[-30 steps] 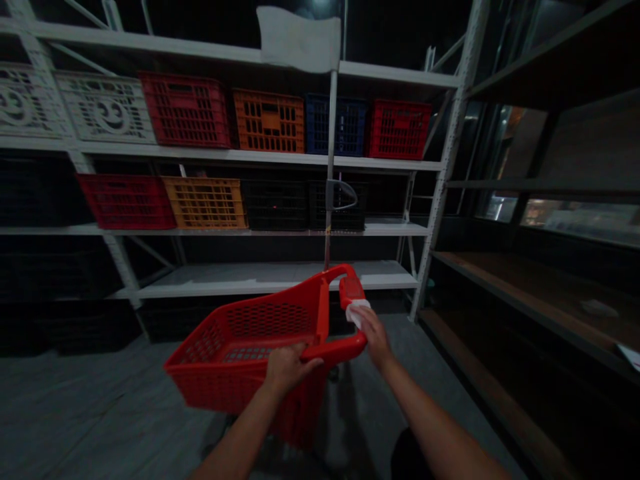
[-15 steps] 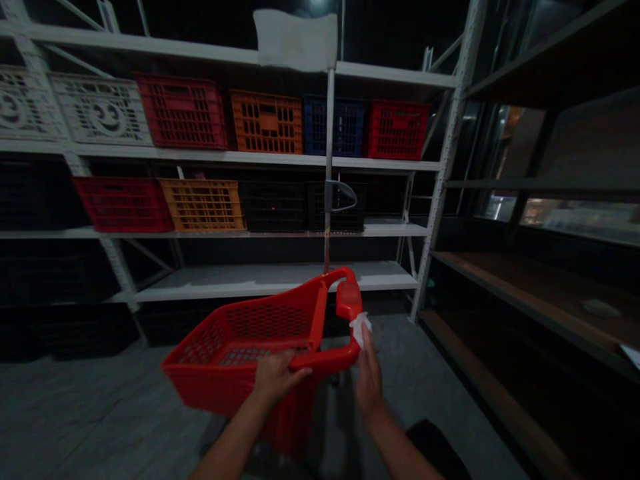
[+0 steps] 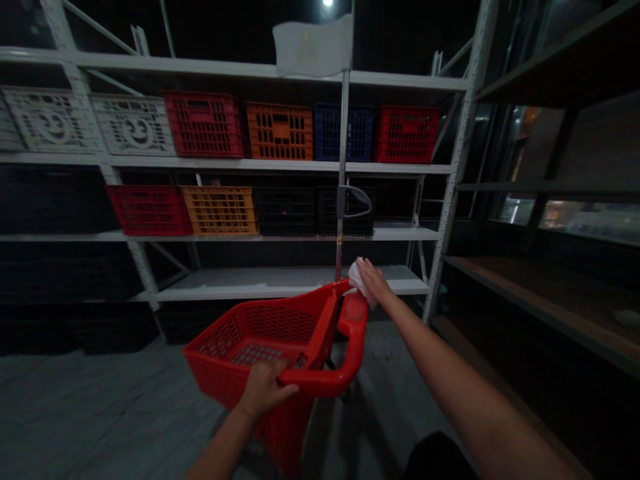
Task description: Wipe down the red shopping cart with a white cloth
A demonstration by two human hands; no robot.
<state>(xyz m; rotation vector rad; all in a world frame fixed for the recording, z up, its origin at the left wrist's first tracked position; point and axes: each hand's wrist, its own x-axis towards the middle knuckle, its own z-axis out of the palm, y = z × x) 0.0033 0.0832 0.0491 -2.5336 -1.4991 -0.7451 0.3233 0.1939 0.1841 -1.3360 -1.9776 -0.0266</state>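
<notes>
A red plastic shopping cart (image 3: pixel 325 381) with a perforated basket and a looped handle stands in front of me. My left hand (image 3: pixel 265 385) grips the near rim of the cart, its fingers over the edge beside the handle. At the far corner of the handle, my right hand (image 3: pixel 373 280) presses a white cloth (image 3: pixel 358 277) against the red plastic. A metal pole (image 3: pixel 344 140) with a white flag (image 3: pixel 314 47) and a grey hook rises behind the cart.
White metal shelving (image 3: pixel 280 165) with red, orange, white, blue and black crates spans the back. Dark shelves (image 3: pixel 540 300) line the right side. The floor (image 3: pixel 125 400) is grey, and something black lies at the bottom edge.
My right hand and the cloth have moved forward along the handle to its far corner. The left hand keeps its hold on the rim. The view has shifted slightly left.
</notes>
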